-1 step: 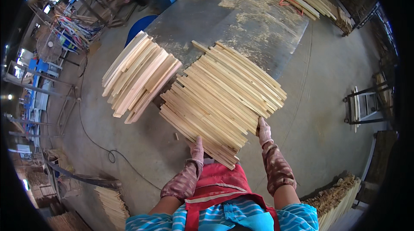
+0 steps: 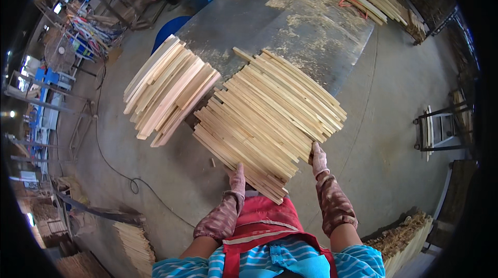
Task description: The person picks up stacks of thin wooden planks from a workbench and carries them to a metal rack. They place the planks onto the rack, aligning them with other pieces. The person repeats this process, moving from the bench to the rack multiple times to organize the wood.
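Observation:
A broad layer of pale wooden strips [image 2: 270, 117] lies side by side in front of me, its ends uneven, slanting from upper left to lower right. In a pinkish knitted glove, my left hand [image 2: 237, 180] grips its near edge, thumb up and fingers hidden below. My right hand [image 2: 319, 159], gloved alike, is closed on the strips' right-hand ends, with its thumb on the side and its other fingers mostly out of sight. Left of this layer, a smaller pile of wooden strips [image 2: 168, 91] lies at another angle, apart from both hands.
Beyond the strips is a dark metal tabletop [image 2: 223, 23] strewn with sawdust. More wood [image 2: 368, 3] is piled at the far right. A black cable [image 2: 135, 182] runs over the floor at left. A wheeled rack [image 2: 443, 127] stands right; strip stacks [image 2: 402, 241] stand near me.

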Motion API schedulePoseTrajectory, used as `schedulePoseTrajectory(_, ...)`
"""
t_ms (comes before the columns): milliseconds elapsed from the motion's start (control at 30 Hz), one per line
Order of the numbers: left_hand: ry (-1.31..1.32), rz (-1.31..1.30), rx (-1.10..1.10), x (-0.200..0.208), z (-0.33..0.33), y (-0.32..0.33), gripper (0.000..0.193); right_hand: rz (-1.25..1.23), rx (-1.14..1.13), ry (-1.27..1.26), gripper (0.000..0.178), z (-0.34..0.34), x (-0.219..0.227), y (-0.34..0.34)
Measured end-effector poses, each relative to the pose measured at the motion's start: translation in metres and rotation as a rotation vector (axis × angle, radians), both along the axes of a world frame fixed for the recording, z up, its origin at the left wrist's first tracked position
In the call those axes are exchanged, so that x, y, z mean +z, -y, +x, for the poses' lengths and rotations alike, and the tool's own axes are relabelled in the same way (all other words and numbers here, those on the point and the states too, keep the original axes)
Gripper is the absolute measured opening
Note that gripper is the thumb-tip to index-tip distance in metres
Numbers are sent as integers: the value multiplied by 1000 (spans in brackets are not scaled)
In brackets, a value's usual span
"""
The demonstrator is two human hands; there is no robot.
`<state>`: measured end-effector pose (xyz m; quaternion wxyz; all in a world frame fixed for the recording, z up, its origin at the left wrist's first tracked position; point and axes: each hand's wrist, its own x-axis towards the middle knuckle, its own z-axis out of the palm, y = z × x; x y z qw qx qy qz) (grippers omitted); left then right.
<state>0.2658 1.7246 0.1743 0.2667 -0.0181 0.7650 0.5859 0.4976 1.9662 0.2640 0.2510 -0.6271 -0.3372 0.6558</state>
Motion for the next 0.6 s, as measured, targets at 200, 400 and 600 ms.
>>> schedulePoseTrajectory(200, 455, 70, 8, 39, -36, 32, 69, -128, 81, -59, 53, 22, 11, 80)
schedulePoseTrajectory(400, 290, 136, 67, 41, -44, 32, 73, 635, 529, 600, 54, -6, 21, 50)
schedulePoseTrajectory(600, 470, 290, 93, 42, -54, 28, 65, 813, 713, 566, 69, -134, 38, 15)
